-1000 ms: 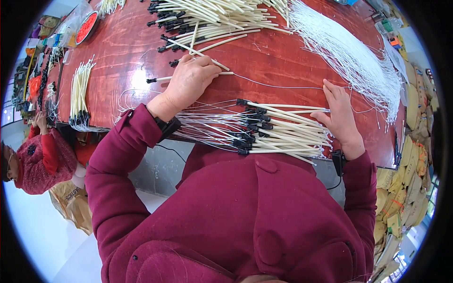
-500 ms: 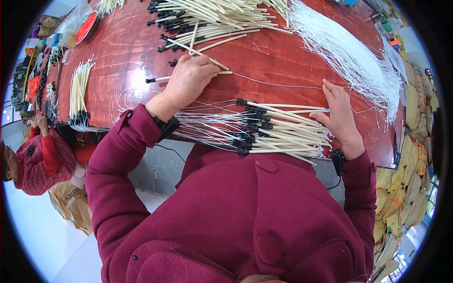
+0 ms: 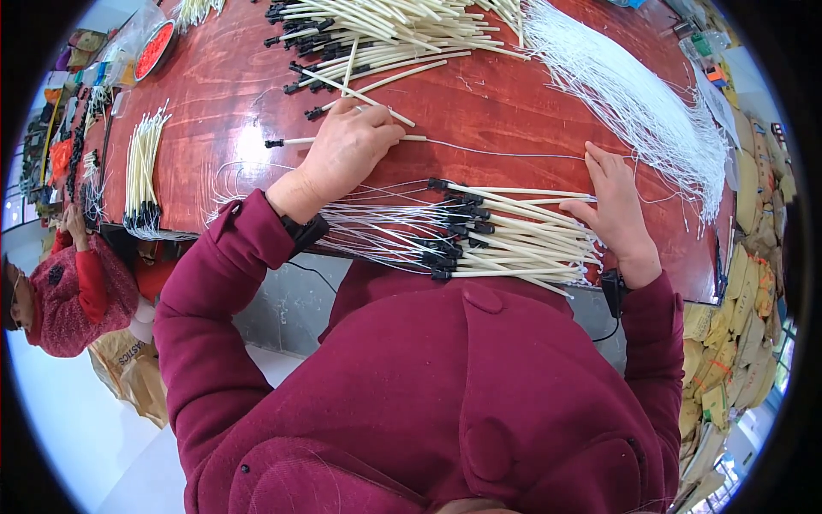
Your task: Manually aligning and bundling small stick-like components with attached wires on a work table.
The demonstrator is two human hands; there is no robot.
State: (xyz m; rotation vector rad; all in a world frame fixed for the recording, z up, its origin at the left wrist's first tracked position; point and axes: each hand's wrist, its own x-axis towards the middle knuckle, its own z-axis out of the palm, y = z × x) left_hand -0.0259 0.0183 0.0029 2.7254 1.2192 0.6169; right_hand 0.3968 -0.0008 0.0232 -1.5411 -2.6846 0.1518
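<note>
My left hand (image 3: pixel 349 152) is closed around a thin cream tube (image 3: pixel 414 138) that has a black plastic end piece (image 3: pixel 274 143) sticking out to the left. From the tube's right tip a fine white cord (image 3: pixel 505 154) runs across the table toward my right hand (image 3: pixel 615 204). That hand is open, its thumb apart from its fingers, with fingertips resting on or beside the cord. Just in front of me lies a bundle of cream tubes (image 3: pixel 531 238) with black ends, thin cords (image 3: pixel 377 227) trailing left from them.
A large pile of similar tubes (image 3: pixel 394 26) lies at the far side. A sheaf of white cords (image 3: pixel 634 94) spreads over the right of the red-brown table (image 3: pixel 231 94). Another tube bundle (image 3: pixel 145 163) and a bowl of red bits (image 3: pixel 154 51) are left. A person (image 3: pixel 77 295) sits far left.
My left hand has shifted slightly right, and the tube has slid a little to the right with it. The right hand has barely moved.
</note>
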